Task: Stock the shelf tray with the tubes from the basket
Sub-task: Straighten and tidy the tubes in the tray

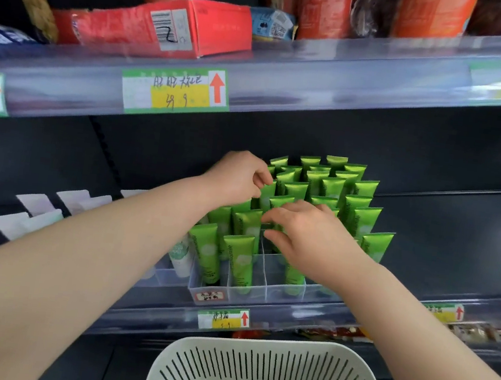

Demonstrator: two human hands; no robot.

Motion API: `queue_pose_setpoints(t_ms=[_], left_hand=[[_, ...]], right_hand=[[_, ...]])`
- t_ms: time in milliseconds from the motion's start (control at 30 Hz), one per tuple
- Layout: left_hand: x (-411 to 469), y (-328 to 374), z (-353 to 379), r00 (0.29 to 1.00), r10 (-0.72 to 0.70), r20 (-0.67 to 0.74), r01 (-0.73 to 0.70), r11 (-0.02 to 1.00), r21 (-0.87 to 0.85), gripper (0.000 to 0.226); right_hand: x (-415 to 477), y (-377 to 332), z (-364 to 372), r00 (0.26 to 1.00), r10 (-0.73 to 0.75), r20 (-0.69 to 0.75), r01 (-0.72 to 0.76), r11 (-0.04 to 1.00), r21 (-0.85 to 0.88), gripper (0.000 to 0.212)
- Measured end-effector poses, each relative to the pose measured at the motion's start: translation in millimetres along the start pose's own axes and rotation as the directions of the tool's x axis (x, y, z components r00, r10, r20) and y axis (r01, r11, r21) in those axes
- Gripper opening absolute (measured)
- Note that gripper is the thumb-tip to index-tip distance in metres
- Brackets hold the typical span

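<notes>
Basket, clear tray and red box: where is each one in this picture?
basket (268, 367), head view, on its slotted back wall.
clear tray (280, 299), head view, on its front wall.
red box (224, 28), head view, on its end face.

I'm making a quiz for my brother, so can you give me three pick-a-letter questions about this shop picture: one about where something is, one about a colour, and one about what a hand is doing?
1. Where is the white basket? A. On the top shelf. B. Below the clear tray. C. Inside the tray.
2. What colour are most tubes in the tray? A. Red. B. Blue. C. Green.
3. What is the left hand doing? A. Pinching a tube's top. B. Lying flat in the basket. C. Holding a red box.
Answers: 1 B, the basket is at the bottom of the view, under the shelf edge. 2 C, rows of green ones fill it. 3 A, its fingers meet on a tube's top edge.
</notes>
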State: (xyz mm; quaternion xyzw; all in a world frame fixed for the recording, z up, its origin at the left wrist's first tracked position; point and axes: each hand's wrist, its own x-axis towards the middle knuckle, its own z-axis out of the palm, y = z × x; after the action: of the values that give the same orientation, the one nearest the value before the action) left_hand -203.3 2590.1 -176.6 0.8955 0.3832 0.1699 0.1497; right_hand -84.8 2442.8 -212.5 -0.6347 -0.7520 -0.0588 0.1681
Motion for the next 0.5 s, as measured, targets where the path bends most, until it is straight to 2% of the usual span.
queue_pose_setpoints(t_ms=[233,500], left_hand=[[-14.9,-14.3,-7.0,0.999,0.004,0.040,-0.003,1.000,-0.015,0.028],[-16.6,-19.9,-3.2,0.999,0.013,0.047,-0.010,0.999,-0.052,0.027]], right_hand=[[15.8,-27.9,26.3,0.993,-0.081,0.087,0.085,0.995,-0.047,0.028],[10.8,-13.3,26.4,1.000,-0.006,0.023,0.010,0.988,-0.155,0.029]])
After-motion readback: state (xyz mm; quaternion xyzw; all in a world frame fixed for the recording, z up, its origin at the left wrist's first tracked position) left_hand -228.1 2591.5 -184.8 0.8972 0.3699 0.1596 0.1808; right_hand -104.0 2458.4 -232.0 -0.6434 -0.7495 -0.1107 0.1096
